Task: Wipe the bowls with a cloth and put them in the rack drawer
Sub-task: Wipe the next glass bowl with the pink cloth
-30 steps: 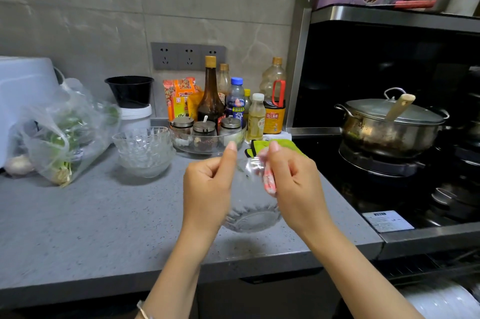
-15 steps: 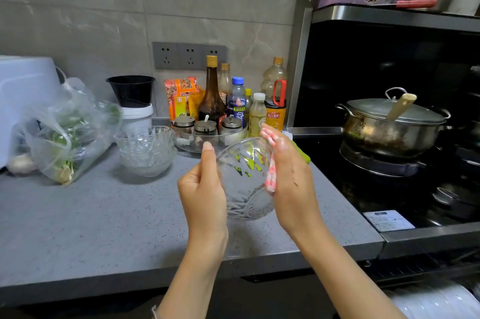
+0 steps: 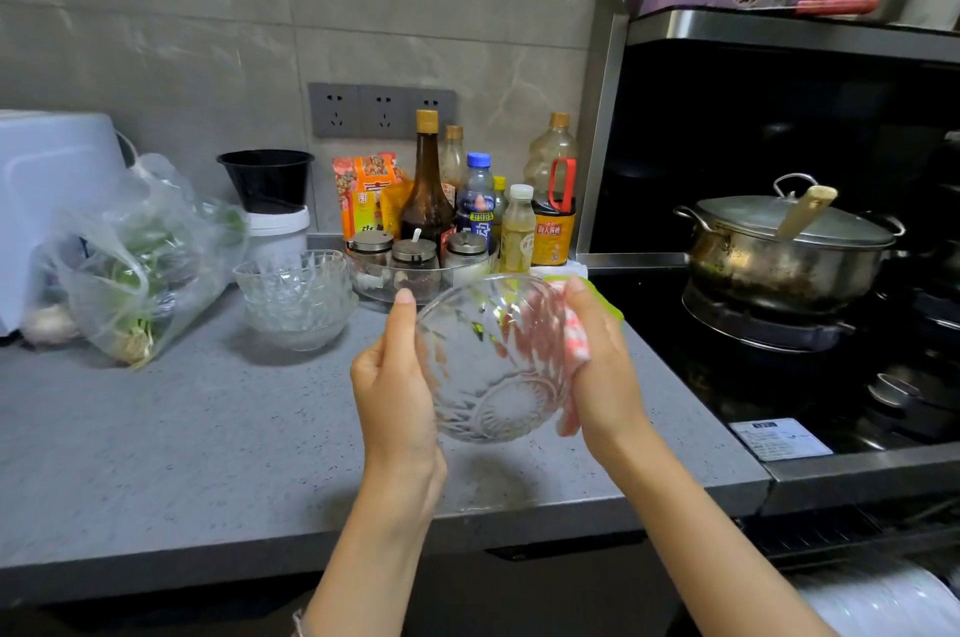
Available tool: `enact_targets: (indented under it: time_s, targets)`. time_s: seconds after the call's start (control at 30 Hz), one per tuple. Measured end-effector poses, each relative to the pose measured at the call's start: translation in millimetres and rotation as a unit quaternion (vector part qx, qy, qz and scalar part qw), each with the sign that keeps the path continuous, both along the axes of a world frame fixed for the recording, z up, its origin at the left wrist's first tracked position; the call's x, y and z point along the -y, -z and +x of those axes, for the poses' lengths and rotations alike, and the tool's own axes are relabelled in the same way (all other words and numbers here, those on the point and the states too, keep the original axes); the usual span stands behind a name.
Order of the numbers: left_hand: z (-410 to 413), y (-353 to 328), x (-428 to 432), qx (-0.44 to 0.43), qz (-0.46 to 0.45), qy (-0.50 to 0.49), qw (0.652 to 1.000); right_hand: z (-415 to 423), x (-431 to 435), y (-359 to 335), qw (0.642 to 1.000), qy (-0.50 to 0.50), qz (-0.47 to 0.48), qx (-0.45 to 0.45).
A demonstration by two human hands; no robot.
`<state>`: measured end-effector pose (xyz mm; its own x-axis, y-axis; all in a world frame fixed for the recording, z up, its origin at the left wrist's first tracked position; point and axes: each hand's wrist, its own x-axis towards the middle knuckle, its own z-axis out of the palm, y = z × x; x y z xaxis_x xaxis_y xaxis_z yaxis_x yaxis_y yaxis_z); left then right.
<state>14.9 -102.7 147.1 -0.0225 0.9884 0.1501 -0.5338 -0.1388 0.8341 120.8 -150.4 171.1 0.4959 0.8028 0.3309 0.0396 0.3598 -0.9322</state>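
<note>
One clear cut-glass bowl (image 3: pixel 493 366) is gripped by the left hand (image 3: pixel 396 379); one pink-and-green cloth (image 3: pixel 577 336) is clamped against it by the right hand (image 3: pixel 607 369).

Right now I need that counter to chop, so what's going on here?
A person is wiping a cut-glass bowl held above the grey counter. The left hand grips its left side; the right hand presses a pink and green cloth against its right side. A stack of glass bowls sits on the counter further left.
</note>
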Motion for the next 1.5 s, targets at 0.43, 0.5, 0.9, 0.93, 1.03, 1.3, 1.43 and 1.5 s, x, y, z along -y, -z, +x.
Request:
enact_targets:
  time_s: [0.43, 0.5, 0.9, 0.93, 1.03, 1.3, 1.43, 1.5]
  targets:
    - [-17.8, -8.3, -5.5, -0.212, 0.223, 0.035, 0.951, 11.5, 3.8, -11.1, 0.990, -0.005, 0.014, 0.137]
    - [-16.3, -14.3, -4.7, -0.269, 0.276, 0.043, 0.922, 10.5, 1.6, -10.4, 0.983, -0.019, 0.022, 0.183]
    - [2.5, -4.4, 7.7, -0.131, 0.069, -0.055, 0.988, -17.4, -1.9, 33.5, 0.872, 0.150, 0.104, 0.455]
    - [5.7, -4.1, 9.7, -0.130, 0.075, -0.048, 0.988, -21.1, -3.3, 33.4, 0.841, 0.184, 0.108, 0.497]
    - [10.1, -4.4, 14.4, -0.134, 0.079, -0.029, 0.987, -19.5, -4.6, 25.9, 0.801, 0.223, 0.147, 0.535]
    - [-10.0, 2.2, 8.0, -0.055, 0.051, 0.050, 0.996, 1.2, 3.7, 7.7, 0.997, -0.015, 0.067, 0.046]
    - [-13.7, -1.2, 6.0, -0.079, 0.058, 0.075, 0.992, 5.8, 3.9, 15.5, 0.999, -0.040, 0.029, 0.006]
    - [-15.6, -3.9, 4.9, -0.143, 0.066, 0.086, 0.984, 8.1, 3.2, 17.2, 0.998, -0.019, 0.040, 0.037]
